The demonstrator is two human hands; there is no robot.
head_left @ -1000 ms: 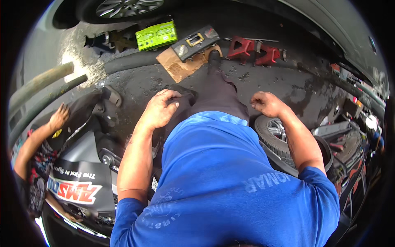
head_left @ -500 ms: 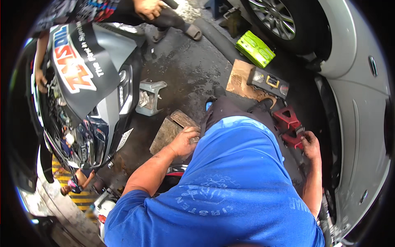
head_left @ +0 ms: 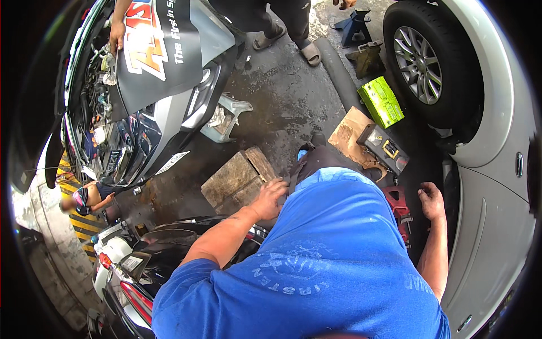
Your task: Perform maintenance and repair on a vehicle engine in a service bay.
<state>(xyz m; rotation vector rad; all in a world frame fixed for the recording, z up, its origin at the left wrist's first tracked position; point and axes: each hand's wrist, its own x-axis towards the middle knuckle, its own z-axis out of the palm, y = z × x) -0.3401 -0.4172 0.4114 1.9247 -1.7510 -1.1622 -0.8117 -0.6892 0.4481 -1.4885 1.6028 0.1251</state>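
My left hand (head_left: 271, 198) is beside my dark trouser leg (head_left: 302, 166), fingers apart and slightly bent, holding nothing that I can see. My right hand (head_left: 431, 200) hangs at my right with loosely bent, separated fingers and nothing in them. It is close to red metal stands (head_left: 396, 200), partly hidden by my body, and to the silver car's side (head_left: 488, 220). A wooden board (head_left: 231, 181) lies by my left hand. Beyond my feet are flattened cardboard (head_left: 345, 130), a dark toolbox (head_left: 384, 148) with a yellow latch and a lime-green case (head_left: 381, 101).
A car with raised hood and dark fender cover (head_left: 155, 85) stands left, a co-worker (head_left: 282, 22) beside it. A grey plastic stool (head_left: 228, 113), dark jack stands (head_left: 353, 28), a wheel (head_left: 418, 62), a scooter (head_left: 135, 271) and another person (head_left: 87, 200) are around me.
My view and body have turned, bringing the hooded car higher into view. My right hand was touching the red stands half a second ago and is now off them, farther right.
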